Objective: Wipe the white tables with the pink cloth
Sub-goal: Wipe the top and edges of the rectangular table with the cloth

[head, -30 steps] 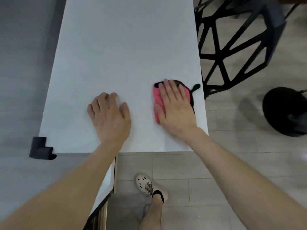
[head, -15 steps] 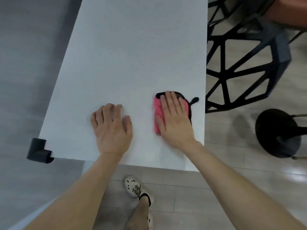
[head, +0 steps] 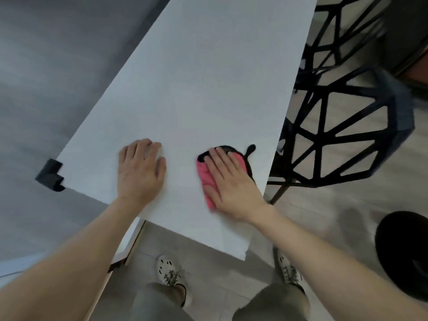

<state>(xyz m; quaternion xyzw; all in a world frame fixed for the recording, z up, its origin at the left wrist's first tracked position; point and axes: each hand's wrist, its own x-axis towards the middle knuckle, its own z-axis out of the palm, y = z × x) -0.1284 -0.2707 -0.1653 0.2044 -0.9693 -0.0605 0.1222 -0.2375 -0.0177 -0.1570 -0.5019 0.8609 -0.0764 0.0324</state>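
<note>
A long white table [head: 208,72] runs away from me. My right hand [head: 231,181] lies flat on the pink cloth [head: 206,181], pressing it onto the table near its right edge. The cloth has a black rim and a black loop that stick out past my fingertips. My left hand [head: 139,170] rests palm down on the bare table top, a short way left of the cloth, fingers together and holding nothing.
A black corner guard [head: 51,176] caps the table's near left corner. A black wire-frame chair [head: 347,126] stands close to the table's right edge. A round black stool base [head: 407,253] sits on the floor at right. My feet [head: 169,272] stand below the near edge.
The view has swung, so the table now runs diagonally. Both hands stay flat in about the same spots on the table, the right one on the cloth. My second foot and both legs have come into view.
</note>
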